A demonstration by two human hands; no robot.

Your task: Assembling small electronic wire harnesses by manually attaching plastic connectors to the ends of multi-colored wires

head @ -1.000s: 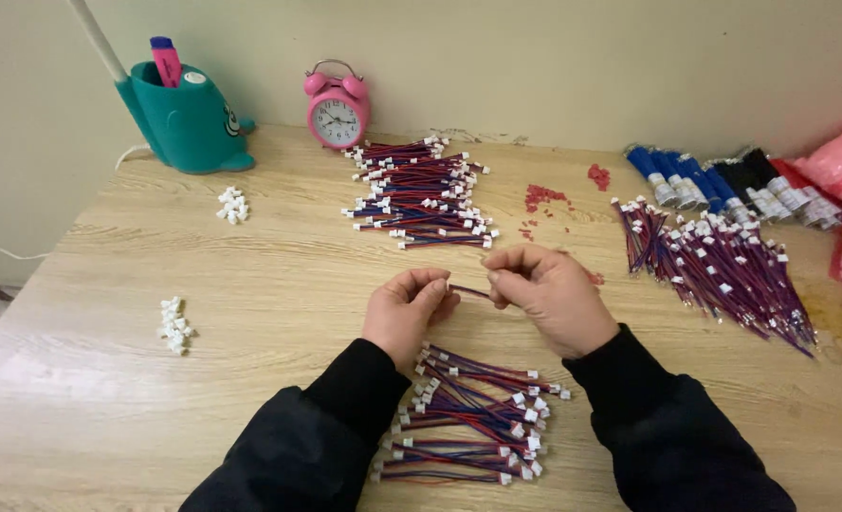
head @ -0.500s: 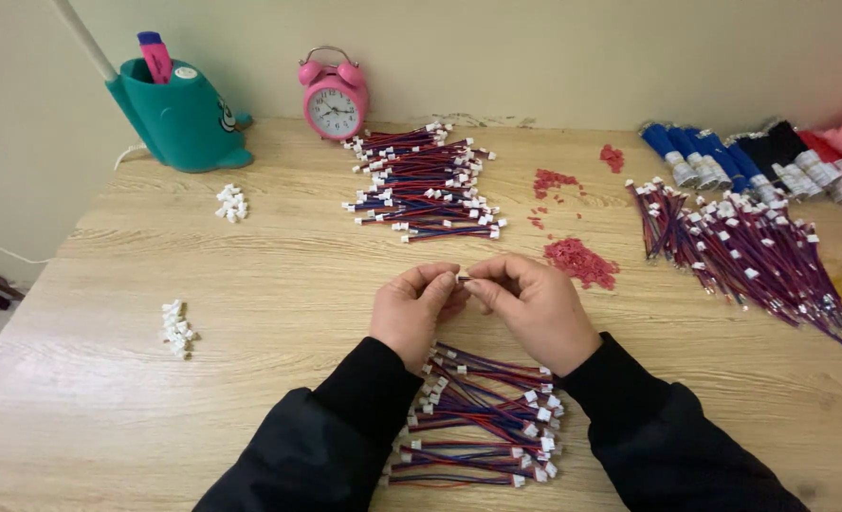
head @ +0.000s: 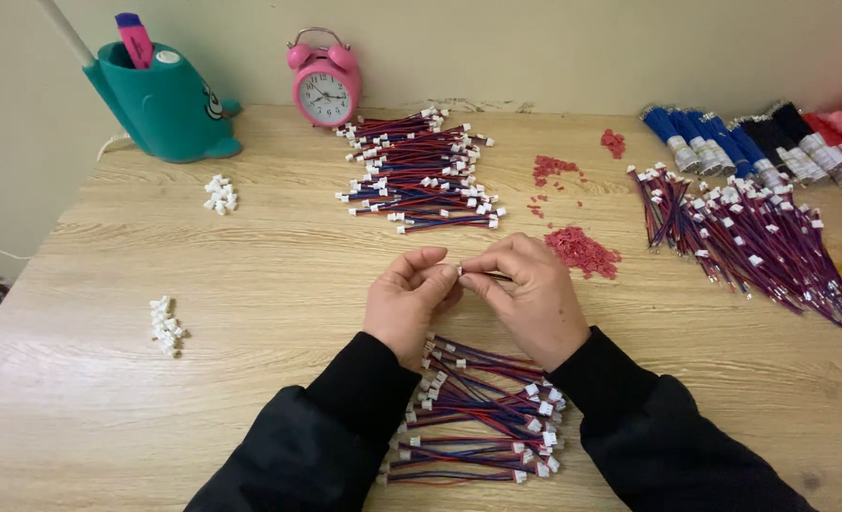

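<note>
Pinching a small white connector point(head: 459, 271) between fingertips, the left hand point(head: 408, 305) and right hand point(head: 527, 296) meet above a wooden table point(head: 269, 275), both narrowed onto the part; a thin wire runs from it under the right hand's fingers. Just below the wrists lies a loose pile of red-and-blue wire leads point(head: 483, 417) with white plugs. A larger heap of the same leads point(head: 421, 171) sits farther back, near a pink alarm clock point(head: 325, 91) and a teal pen holder point(head: 160, 102). Red scraps point(head: 582, 251) lie just right of the hands; white connector clusters point(head: 166, 325) rest well to the left.
</note>
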